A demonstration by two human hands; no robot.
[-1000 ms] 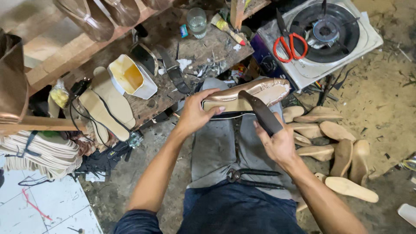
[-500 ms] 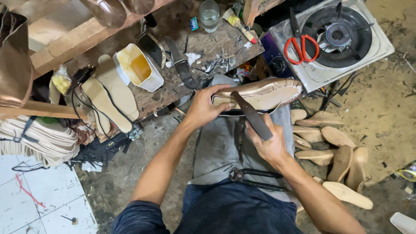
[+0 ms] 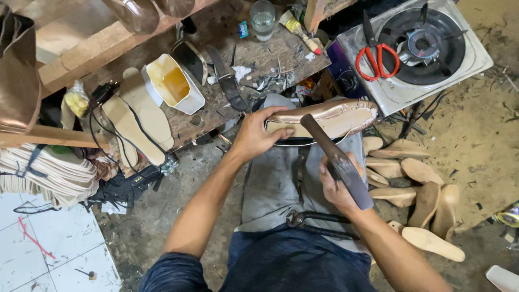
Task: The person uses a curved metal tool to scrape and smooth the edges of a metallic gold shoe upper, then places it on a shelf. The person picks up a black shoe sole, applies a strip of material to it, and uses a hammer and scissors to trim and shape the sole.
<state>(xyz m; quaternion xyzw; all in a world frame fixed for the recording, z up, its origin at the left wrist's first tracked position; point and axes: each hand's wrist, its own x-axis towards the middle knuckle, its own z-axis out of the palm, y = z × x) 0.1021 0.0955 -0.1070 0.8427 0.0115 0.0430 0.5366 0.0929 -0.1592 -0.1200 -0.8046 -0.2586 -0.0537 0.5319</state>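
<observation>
Between both hands, left hand (image 3: 254,135) grips shoe (image 3: 330,116); right hand (image 3: 338,186) holds hammer (image 3: 338,159).

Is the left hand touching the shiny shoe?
Touching. The head view shows the left hand gripping the shoe at its near end, fingers wrapped over its edge.

Red-handled scissors (image 3: 377,58) on gas stove (image 3: 476,65), upper right; glass (image 3: 263,18) top centre; glue tub (image 3: 174,84) on workbench (image 3: 259,59); wooden lasts (image 3: 421,189) at right; pliers (image 3: 319,223) lower centre.
</observation>
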